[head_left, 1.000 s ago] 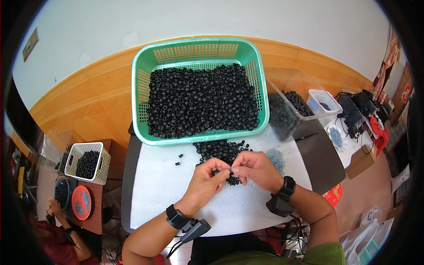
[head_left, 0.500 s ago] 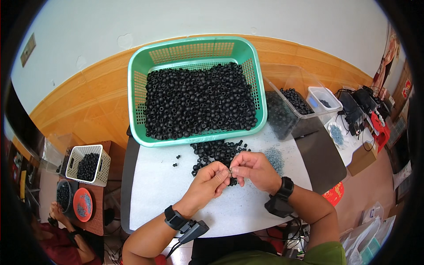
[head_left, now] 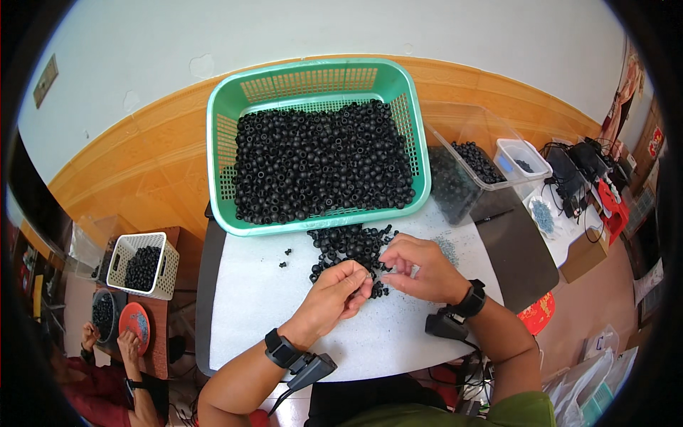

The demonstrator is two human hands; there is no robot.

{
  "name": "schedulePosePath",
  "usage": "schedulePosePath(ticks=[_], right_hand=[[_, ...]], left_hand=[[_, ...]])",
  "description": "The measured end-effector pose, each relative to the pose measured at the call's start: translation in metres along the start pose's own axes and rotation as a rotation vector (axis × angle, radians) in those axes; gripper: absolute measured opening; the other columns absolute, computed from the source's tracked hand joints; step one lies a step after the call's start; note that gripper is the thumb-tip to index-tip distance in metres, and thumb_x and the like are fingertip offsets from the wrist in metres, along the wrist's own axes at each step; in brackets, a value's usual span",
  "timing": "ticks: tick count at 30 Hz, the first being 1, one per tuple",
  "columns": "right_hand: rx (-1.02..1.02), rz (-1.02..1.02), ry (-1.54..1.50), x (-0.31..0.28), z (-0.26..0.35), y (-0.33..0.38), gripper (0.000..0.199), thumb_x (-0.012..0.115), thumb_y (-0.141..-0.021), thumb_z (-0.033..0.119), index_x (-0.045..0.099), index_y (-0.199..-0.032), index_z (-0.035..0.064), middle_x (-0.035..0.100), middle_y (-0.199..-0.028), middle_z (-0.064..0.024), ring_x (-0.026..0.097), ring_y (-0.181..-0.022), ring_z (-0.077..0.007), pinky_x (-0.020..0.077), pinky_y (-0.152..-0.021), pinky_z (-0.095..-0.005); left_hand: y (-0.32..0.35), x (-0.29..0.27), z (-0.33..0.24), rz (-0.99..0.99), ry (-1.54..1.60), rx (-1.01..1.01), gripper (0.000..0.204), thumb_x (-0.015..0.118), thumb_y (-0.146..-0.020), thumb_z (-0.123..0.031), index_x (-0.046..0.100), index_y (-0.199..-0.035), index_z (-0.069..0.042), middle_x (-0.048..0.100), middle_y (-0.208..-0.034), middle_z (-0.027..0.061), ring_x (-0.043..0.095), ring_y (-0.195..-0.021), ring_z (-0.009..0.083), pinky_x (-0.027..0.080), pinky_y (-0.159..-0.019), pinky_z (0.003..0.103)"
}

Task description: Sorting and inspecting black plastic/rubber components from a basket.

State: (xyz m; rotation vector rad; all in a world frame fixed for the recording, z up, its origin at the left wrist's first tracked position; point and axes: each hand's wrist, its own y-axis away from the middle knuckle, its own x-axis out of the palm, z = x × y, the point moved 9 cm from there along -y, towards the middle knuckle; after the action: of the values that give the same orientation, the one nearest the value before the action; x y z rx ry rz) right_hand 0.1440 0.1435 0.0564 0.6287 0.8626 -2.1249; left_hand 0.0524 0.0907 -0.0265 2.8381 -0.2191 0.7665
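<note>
My left hand (head_left: 338,293) is closed in a pinch above the white sheet (head_left: 249,320); whatever lies between its thumb and forefinger is too small to make out. Just to its right, my right hand (head_left: 420,269) holds its thumb apart from its bent fingers, with nothing visible between them. Both hands are at the near side of a loose pile of small black rounded plastic parts (head_left: 348,243). Behind my right hand, tiny blue-grey pieces (head_left: 448,249) lie scattered, partly hidden by it.
A green basket (head_left: 212,149) full of black parts stands behind the pile. Right of it are a clear bin (head_left: 455,185) and a white tub (head_left: 523,146). At far left, a co-worker's hand (head_left: 129,345) reaches to a red plate (head_left: 135,313) near a white basket (head_left: 171,267).
My right hand has come away from my left, shifting right, and its thumb and fingers have parted. My left hand has barely moved. The co-worker's hand has moved onto the red plate.
</note>
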Motion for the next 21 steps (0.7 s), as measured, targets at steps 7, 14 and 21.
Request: schedulePosePath(ticks=[7,14,21], right_hand=[[-0.160,-0.113,-0.122,0.010,0.019,0.000,0.012,0.063,-0.075,-0.004,0.059,-0.085,0.0014,0.055,-0.074,-0.0067,0.056,-0.063,-0.0165,0.0456,-0.055,-0.0272],[-0.068,-0.213,-0.121,-0.008,0.000,0.004,0.011,0.063,-0.076,-0.003,0.058,-0.085,0.0010,0.054,-0.074,-0.0056,0.053,-0.060,-0.0125,0.0422,-0.052,-0.0239],[-0.113,-0.201,-0.126,-0.010,0.015,0.008,0.012,0.064,-0.076,-0.004,0.059,-0.086,0.0008,0.055,-0.076,-0.0055,0.053,-0.060,-0.0111,0.0424,-0.051,-0.0231]], left_hand=[[-0.001,0.007,0.002,0.089,0.107,-0.008,0.017,0.042,-0.097,-0.017,0.051,-0.097,-0.003,0.055,-0.084,0.0047,0.042,-0.061,0.0080,0.033,-0.049,0.020],[0.001,0.006,-0.011,0.147,0.086,0.169,0.028,0.045,-0.087,0.003,0.050,-0.114,0.003,0.054,-0.116,0.0143,0.057,-0.097,0.0201,0.047,-0.085,0.031],[0.001,0.005,-0.012,0.134,0.028,0.141,0.029,0.039,-0.088,0.008,0.048,-0.115,0.003,0.055,-0.112,0.0143,0.056,-0.103,0.0221,0.046,-0.093,0.035]])
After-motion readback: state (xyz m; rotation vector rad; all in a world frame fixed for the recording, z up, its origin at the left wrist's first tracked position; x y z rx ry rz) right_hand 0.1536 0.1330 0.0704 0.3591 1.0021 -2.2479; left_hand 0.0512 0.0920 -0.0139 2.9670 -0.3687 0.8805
